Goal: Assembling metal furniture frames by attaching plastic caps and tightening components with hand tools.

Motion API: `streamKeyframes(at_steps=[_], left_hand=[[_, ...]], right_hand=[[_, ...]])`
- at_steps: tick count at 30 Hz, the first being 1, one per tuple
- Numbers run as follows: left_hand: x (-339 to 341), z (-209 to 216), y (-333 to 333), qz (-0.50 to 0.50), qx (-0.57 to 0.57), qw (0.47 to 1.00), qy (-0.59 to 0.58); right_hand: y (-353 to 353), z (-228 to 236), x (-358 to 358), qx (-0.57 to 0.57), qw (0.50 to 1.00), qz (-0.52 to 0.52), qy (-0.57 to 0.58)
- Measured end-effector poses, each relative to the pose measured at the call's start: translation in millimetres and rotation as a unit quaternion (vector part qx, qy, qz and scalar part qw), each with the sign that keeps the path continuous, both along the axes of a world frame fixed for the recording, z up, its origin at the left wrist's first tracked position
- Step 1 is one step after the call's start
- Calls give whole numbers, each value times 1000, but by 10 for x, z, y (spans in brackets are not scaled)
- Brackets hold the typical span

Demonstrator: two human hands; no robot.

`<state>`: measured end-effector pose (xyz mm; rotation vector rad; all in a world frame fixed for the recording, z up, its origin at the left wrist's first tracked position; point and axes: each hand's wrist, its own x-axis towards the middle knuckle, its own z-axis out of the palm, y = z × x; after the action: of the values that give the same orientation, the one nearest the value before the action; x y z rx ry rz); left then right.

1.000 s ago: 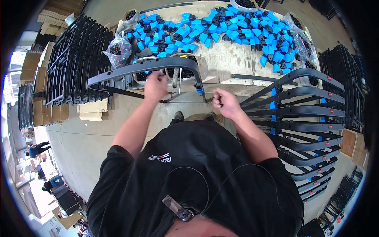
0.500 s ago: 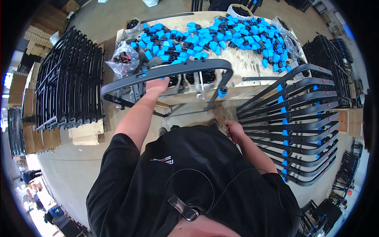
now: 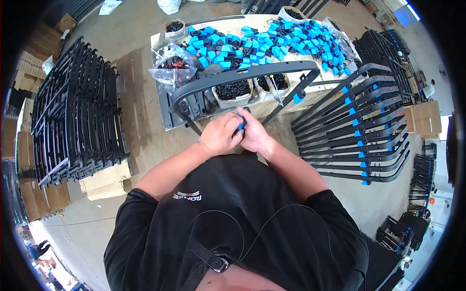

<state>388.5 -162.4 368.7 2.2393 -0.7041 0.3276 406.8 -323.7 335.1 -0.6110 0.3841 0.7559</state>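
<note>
Both hands met just below the curved black frame (image 3: 242, 75); the left hand (image 3: 219, 137) and the right hand (image 3: 254, 136) pinched together one small blue clip (image 3: 240, 125). The frame's long axis ran left to right above them, with the table (image 3: 160, 39) behind it

**Workbench and floor, seen from above**

The pale wooden workbench (image 3: 162, 41) carries a wide heap of blue plastic clips (image 3: 272, 43) across its top. Left of the heap lies a clear bag of small dark parts (image 3: 170, 68), and behind that a small tub of black pieces (image 3: 174, 26). Below the heap, at the bench's near edge, stand tubs of black fasteners (image 3: 234, 91). Right of the bench, black curved frames with blue clips (image 3: 354, 131) lie stacked on the concrete floor (image 3: 141, 126); far left, bare black frames (image 3: 73, 111) rest on cardboard.
</note>
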Motion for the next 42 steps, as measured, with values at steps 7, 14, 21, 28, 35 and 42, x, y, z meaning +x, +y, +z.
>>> streamKeyframes(at_steps=[7,14,21,28,35,42], left_hand=[[-250,-61,729,16,-60,997,44],[-357,-227,1024,37,71,991,105],[-448,-289,1278,115,154,937,292],[-476,-874,1826,191,-288,787,511],[-297,-939,1767,190,-428,720,512],[-285,-1043,1753,152,-484,703,499]], right_hand=[[355,45,-189,111,993,50,-5],[701,-386,-98,130,985,116,-19],[1091,-687,-131,47,976,212,-16],[1211,-816,-139,-367,846,322,-213],[1376,-846,-123,-397,804,306,-321],[1384,-942,-65,-439,768,257,-390]])
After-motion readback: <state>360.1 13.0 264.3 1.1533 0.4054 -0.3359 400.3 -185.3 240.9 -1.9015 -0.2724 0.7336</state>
